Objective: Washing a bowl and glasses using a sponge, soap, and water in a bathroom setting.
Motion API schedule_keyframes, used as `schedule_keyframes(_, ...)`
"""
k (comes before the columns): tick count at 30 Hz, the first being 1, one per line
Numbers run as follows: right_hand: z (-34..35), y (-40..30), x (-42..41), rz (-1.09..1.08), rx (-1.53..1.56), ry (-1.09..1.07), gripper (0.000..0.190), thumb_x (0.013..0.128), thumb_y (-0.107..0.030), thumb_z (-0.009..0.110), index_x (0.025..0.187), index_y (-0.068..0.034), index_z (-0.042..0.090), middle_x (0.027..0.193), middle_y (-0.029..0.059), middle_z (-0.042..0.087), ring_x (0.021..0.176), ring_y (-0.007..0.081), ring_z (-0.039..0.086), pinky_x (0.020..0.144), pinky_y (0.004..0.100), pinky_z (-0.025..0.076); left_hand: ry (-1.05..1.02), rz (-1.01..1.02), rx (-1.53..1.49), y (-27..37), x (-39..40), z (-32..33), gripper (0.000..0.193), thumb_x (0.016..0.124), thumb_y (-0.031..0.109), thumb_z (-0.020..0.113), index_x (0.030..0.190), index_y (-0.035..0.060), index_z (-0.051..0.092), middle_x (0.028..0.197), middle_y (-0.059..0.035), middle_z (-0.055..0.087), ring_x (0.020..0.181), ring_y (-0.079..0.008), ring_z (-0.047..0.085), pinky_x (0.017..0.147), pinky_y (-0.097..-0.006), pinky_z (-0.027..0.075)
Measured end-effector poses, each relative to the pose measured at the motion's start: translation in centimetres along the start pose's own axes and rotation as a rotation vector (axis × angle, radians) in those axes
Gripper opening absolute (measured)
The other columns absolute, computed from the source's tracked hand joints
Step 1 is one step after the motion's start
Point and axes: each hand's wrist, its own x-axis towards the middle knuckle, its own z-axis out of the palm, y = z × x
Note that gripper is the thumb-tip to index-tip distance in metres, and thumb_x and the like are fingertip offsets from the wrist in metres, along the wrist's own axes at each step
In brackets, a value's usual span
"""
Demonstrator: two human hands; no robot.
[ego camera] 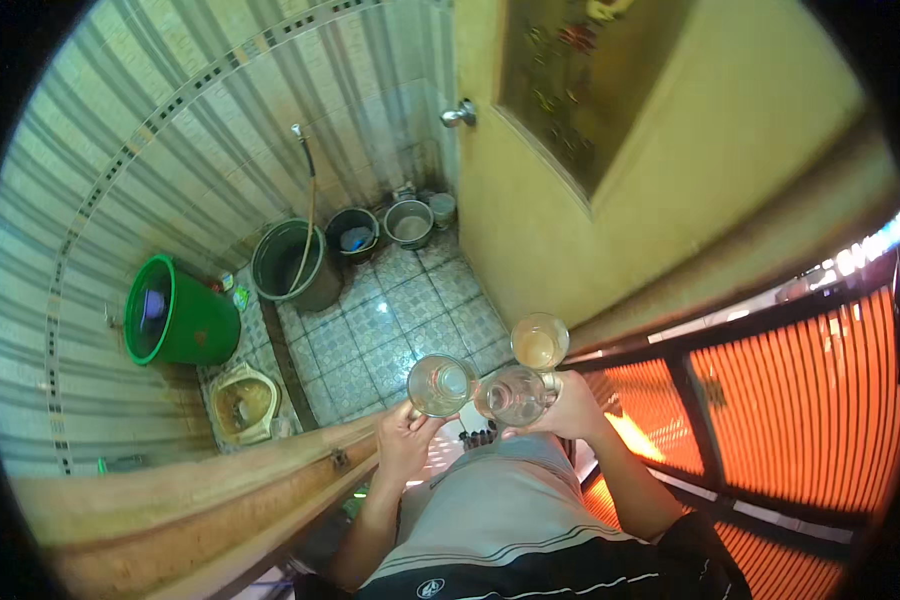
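Note:
My left hand [405,442] holds one clear glass [442,385] near its base; this glass looks empty or nearly so. In my right hand [574,409] are two glasses side by side: a clear glass mug [515,396], and beyond it a glass with some cloudy, pale brown liquid [540,343]. The left glass is close beside the mug; whether they touch is hard to tell. All three are held in front of my body, over the doorway floor.
Ahead is a tiled bathroom with a green tub [202,319], a dark barrel [311,281] with a hose, a black bucket [353,234], a grey basin [409,223] and a squat toilet [244,403]. The yellow door [525,247] stands open at right, the wooden door frame [270,487] at left.

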Motion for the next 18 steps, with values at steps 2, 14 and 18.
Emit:
schedule_keyframes(2,-2.2,-0.5,4.1,0.025,-0.032,-0.094,0.060,0.052,-0.029,0.094,0.101,-0.003,0.071,0.092,0.0061,0.072,0.086,0.0100,0.064,0.081,0.0289,0.051,0.083,-0.032,0.077,-2.3,2.9,0.1,0.008,0.083,-0.009,0.062,0.089,-0.0038,0.064,0.067,0.0026,0.057,0.064,-0.0057,0.058,0.057,-0.0220,0.052)
schedule_keyframes(14,-6.2,-5.3,22.9,0.019,-0.218,-0.280,0.044,0.057,-0.014,0.093,0.093,-0.002,0.069,0.088,-0.0004,0.069,0.077,0.0057,0.061,0.071,0.0257,0.051,0.240,0.200,0.422,4.6,19.5,-2.6,0.016,0.075,-0.002,0.073,0.090,0.0028,0.070,0.067,0.0028,0.054,0.064,-0.0027,0.053,0.061,-0.0229,0.048)
schedule_keyframes(18,-4.9,-6.6,28.5,-0.012,-0.142,-0.261,0.043,0.058,-0.014,0.093,0.092,-0.001,0.069,0.087,0.0005,0.070,0.078,0.0058,0.061,0.071,0.0260,0.052,0.199,0.343,0.490,7.4,25.6,-6.4,0.018,0.071,0.007,0.078,0.089,0.0096,0.074,0.060,0.0036,0.052,0.055,-0.0049,0.043,0.053,-0.0235,0.034)
